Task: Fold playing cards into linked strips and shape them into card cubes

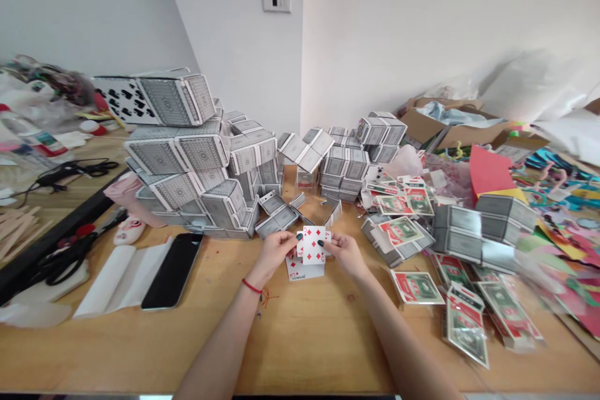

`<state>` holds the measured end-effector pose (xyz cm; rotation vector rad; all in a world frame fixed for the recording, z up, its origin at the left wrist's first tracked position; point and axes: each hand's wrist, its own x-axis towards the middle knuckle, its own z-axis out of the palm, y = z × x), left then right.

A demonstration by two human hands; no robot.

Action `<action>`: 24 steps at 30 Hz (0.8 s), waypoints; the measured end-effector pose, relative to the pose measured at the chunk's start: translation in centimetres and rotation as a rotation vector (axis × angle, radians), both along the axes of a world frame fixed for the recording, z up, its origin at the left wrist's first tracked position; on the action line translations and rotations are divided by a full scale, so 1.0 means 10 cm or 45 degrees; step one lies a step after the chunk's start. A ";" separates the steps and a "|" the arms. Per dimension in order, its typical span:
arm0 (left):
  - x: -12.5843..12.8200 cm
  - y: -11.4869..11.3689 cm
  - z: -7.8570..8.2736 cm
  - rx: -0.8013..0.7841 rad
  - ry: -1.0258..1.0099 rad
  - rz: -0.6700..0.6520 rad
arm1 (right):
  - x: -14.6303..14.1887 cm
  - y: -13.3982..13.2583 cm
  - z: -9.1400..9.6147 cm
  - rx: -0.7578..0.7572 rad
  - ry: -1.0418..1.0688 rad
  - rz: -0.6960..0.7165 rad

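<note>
Near the table's middle, my left hand (280, 252) and my right hand (345, 254) pinch opposite sides of some playing cards (313, 246), face up. The front one is a five of diamonds; a four's corner shows at the edge. Just below them, another face-up card (309, 272) lies on the wood, partly covered by the held cards. Beyond my hands are folded card pieces (277, 215) with grey backs. A large stack of blocks built from folded cards (187, 156) rises at the left, and a smaller card structure (344, 165) stands at the right.
Left of my arms lie a black phone (172, 272), a white paper roll (110, 278) and black scissors (70, 253). On the right are several card boxes (417, 287), joined card blocks (457, 231), coloured paper (490, 169) and a cardboard box (450, 131). A wall stands behind.
</note>
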<state>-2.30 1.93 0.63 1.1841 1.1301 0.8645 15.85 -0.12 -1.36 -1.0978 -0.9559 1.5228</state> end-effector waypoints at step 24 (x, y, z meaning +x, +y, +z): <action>0.11 -0.08 -0.06 -0.133 -0.040 0.072 | -0.06 -0.05 0.00 0.006 -0.016 -0.052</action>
